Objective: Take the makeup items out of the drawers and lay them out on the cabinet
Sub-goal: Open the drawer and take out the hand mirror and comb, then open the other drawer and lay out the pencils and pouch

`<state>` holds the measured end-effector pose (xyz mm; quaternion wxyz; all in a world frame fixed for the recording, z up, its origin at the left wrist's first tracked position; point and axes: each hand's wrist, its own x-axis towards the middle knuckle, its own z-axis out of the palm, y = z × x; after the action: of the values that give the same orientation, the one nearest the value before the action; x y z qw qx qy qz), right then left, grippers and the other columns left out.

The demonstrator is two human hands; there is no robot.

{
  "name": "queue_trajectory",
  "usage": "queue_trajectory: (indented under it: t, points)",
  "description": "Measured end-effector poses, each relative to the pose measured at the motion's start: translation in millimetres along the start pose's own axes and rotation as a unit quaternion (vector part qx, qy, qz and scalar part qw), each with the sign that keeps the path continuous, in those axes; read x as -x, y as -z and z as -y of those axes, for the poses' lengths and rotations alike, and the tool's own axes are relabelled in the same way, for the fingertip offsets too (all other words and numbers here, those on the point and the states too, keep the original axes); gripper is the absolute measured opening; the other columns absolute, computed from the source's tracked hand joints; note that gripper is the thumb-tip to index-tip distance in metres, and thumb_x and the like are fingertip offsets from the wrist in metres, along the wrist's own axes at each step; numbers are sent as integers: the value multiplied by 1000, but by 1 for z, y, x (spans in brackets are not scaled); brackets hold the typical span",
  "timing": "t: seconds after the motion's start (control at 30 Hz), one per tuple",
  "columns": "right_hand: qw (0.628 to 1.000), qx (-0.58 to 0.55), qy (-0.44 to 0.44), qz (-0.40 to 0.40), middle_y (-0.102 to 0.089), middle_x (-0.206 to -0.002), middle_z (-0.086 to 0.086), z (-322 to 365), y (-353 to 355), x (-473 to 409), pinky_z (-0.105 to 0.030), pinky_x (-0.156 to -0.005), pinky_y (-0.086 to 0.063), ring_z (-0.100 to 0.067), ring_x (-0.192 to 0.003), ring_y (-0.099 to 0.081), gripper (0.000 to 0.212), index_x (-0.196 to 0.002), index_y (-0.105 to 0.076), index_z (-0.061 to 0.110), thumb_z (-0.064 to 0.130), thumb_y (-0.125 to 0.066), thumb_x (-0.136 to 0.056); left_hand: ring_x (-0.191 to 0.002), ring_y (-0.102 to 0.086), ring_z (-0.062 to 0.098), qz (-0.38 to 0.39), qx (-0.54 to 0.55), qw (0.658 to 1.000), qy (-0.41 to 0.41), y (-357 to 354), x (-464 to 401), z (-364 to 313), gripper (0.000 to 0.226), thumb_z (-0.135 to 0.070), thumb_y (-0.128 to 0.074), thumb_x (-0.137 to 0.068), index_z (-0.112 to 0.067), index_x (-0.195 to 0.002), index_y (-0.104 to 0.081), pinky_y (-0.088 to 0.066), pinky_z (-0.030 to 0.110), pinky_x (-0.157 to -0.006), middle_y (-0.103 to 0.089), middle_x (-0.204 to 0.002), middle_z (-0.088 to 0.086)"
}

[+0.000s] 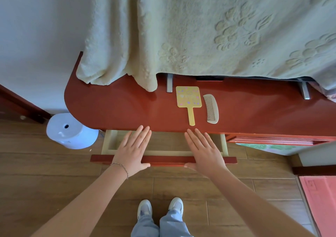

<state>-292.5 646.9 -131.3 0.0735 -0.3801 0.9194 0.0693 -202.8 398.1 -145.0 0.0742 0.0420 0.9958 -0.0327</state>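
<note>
A yellow hand mirror [189,100] and a beige comb [211,109] lie side by side on the red cabinet top [118,107]. Below its front edge a drawer [109,142] stands pulled out; the visible part of its inside looks bare. My left hand [133,150] and my right hand [204,151] lie flat, fingers extended, over the drawer, with the thumbs at its red front panel [163,160]. Neither hand holds anything.
A pale green blanket [200,29] hangs over the back of the cabinet. A white round device [70,130] stands on the wooden floor at the left. A pink mat [320,204] lies at the right. My feet are below the drawer.
</note>
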Motion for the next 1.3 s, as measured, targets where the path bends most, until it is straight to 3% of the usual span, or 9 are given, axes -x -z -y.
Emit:
queue_trajectory:
  t: [0.17,0.33,0.67,1.0,1.17,1.3]
  points:
    - [1000,13,-4,-28,-39,-147,-7,-9,4,-10,-48,-108,-32,-27,-134,-39,109,-141,-37,8,59,-79,-54,-137,-22,25,-27,-11,999,15,-2,-13,4,115,-61,-77,-51,-6,-140,-28,-19,45,-109,-35,-148,9]
    - [999,24,-27,-40,-39,-147,-11,-18,5,-25,-47,-110,-25,-27,-136,-35,107,-142,-34,8,56,-78,-58,-134,-37,28,-46,-26,998,14,3,-32,10,104,-59,-78,-52,-6,-135,-44,-33,48,-104,-42,-143,10]
    - [996,29,-52,-64,-35,-148,-16,-30,6,-54,-45,-112,-28,-28,-137,-33,102,-142,-30,3,46,-79,-64,-134,-37,24,-82,-30,996,29,7,-59,25,92,-47,-79,-60,-6,-134,-45,-34,46,-103,-45,-142,7]
    - [995,31,-61,-68,-39,-146,-16,-27,2,-69,-44,-111,-26,-28,-136,-36,89,-139,-37,2,31,-79,-66,-133,-38,24,-82,-34,996,33,7,-71,30,86,-43,-78,-64,-7,-134,-45,-36,47,-103,-45,-141,7]
    - [995,24,-73,-56,-38,-147,-14,-26,4,-67,-43,-113,-22,-26,-137,-34,90,-141,-34,3,35,-77,-69,-132,-39,25,-90,-19,995,44,11,-69,25,86,-41,-78,-63,-6,-134,-45,-36,47,-103,-46,-141,8]
    - [994,-11,-89,-70,-36,-149,-9,-21,11,-52,-40,-113,-16,-24,-139,-31,81,-143,-30,7,42,-64,-79,-132,-40,26,-116,7,993,-2,19,-63,11,80,-47,-71,-68,-5,-132,-47,-37,48,-102,-47,-139,8]
